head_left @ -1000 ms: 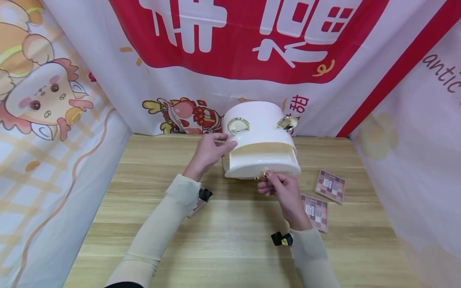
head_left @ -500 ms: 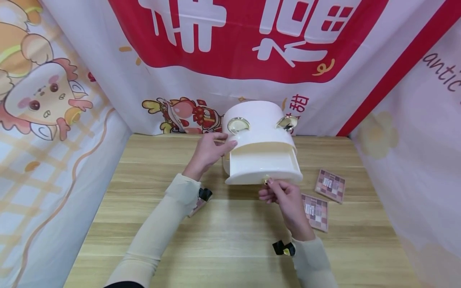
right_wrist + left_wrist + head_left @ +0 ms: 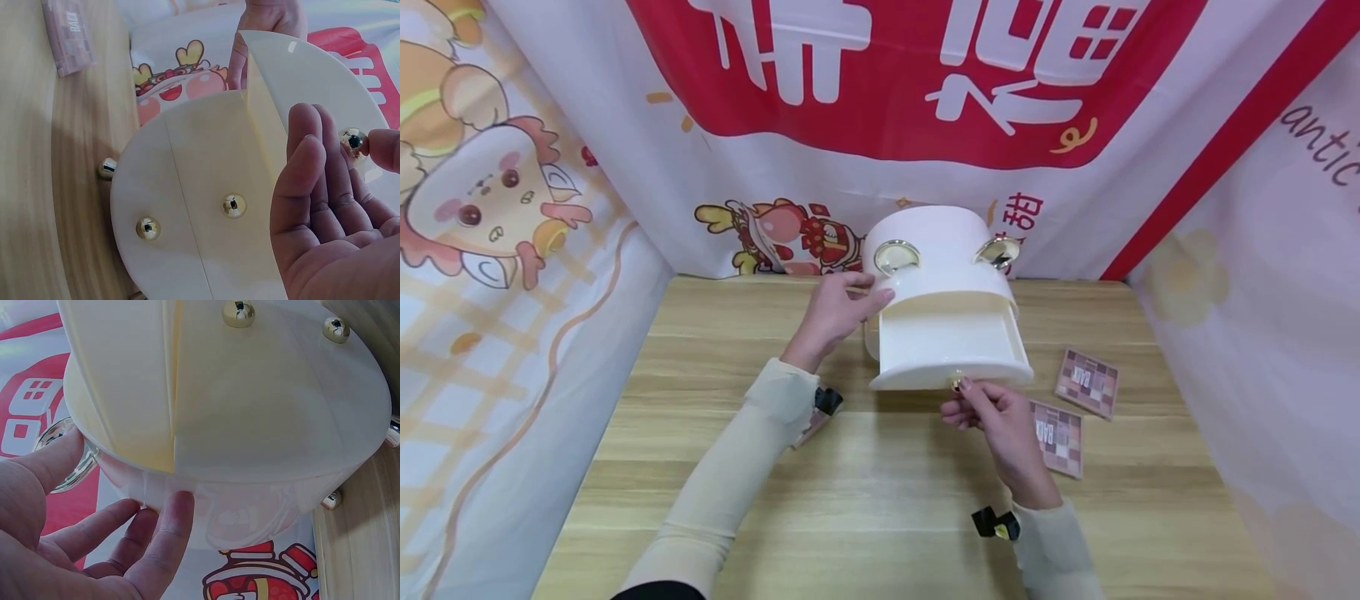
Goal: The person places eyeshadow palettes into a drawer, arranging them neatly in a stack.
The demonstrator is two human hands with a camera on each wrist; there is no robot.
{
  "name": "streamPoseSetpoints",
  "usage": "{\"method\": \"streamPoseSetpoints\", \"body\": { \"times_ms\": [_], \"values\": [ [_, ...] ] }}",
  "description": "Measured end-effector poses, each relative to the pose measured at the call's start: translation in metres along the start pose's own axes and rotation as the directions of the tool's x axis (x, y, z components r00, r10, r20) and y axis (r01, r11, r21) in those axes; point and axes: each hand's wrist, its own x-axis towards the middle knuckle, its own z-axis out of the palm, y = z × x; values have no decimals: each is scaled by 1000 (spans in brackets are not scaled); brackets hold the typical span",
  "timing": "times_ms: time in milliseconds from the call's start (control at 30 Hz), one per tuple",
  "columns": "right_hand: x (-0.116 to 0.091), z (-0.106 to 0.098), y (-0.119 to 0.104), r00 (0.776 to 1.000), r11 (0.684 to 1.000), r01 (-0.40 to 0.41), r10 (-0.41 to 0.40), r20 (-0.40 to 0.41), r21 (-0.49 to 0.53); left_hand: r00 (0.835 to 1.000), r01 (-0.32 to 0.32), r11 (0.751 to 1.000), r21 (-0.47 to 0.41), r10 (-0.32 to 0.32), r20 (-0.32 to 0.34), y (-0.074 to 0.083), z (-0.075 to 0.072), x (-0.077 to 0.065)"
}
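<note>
A white drawer organizer [image 3: 936,229] with a rounded body, gold rings on top and short gold feet stands at the back of the table. Its top drawer [image 3: 951,337] is pulled out, and no contents show in it. My right hand [image 3: 1003,425] pinches that drawer's gold knob [image 3: 353,140] between thumb and a finger, the other fingers loosely bent. On the organizer's left side rests my left hand [image 3: 838,312]; in the left wrist view its fingers [image 3: 178,519] lie nearly straight against the side wall. Lower gold knobs [image 3: 234,205] show on the closed front.
Two eyeshadow palettes [image 3: 1087,382] lie right of the organizer, one partly behind my right hand. Another palette [image 3: 811,429] lies under my left wrist, mostly hidden. Printed cloth hangs behind the wooden table [image 3: 865,517] and on both sides.
My right hand has drawn the top drawer further out toward me, then slowed. The left hand has stayed on the organizer's side.
</note>
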Motion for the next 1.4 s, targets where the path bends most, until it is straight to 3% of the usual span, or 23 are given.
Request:
{"method": "streamPoseSetpoints", "body": {
  "times_ms": [933,1400],
  "values": [
    [5,1,1,1000,999,0,1,-25,43,1000,-10,1000,-22,9,-9,-1,2,-1],
    [3,-1,8,1000,999,-12,12,-16,42,1000,16,1000,-10,-16,-6,0,1,0]
  ]
}}
